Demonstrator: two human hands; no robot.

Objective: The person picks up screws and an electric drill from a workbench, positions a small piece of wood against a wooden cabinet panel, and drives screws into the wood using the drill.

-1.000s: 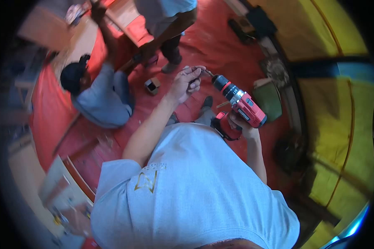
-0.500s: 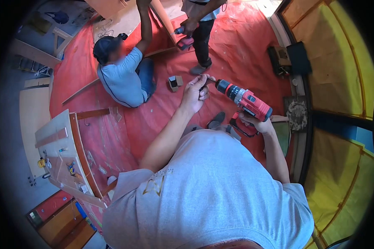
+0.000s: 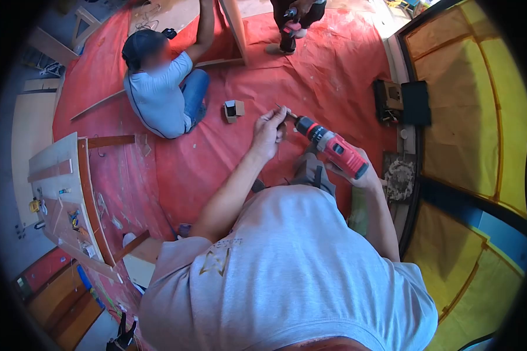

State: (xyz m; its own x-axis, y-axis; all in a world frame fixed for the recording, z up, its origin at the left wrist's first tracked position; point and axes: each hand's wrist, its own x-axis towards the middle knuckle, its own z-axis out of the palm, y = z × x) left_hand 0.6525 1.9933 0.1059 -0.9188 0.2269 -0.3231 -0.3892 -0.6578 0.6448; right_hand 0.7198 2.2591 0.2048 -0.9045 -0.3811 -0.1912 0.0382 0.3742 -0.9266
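Note:
My right hand (image 3: 361,171) is wrapped round the grip of a red cordless drill (image 3: 339,151), whose chuck points up and to the left. From the chuck a short bit (image 3: 292,116) reaches to the fingertips of my left hand (image 3: 268,134). Thumb and forefinger of that hand are pinched on a thin, screw-like piece (image 3: 279,107) at the bit's tip; most of it is hidden by the fingers. Both hands are held in the air in front of my body, above the red floor sheet (image 3: 246,155).
An open small box (image 3: 233,110) lies on the sheet. A person (image 3: 161,93) sits beside a wooden frame (image 3: 234,29); another person (image 3: 287,41) stands holding a drill. At left is a wooden panel (image 3: 59,181) with small tools on it. Yellow-covered panels (image 3: 456,117) line the right.
The standing person has stepped back, farther from me. My view has shifted, and the drill with my right hand sits slightly lower and more to the left.

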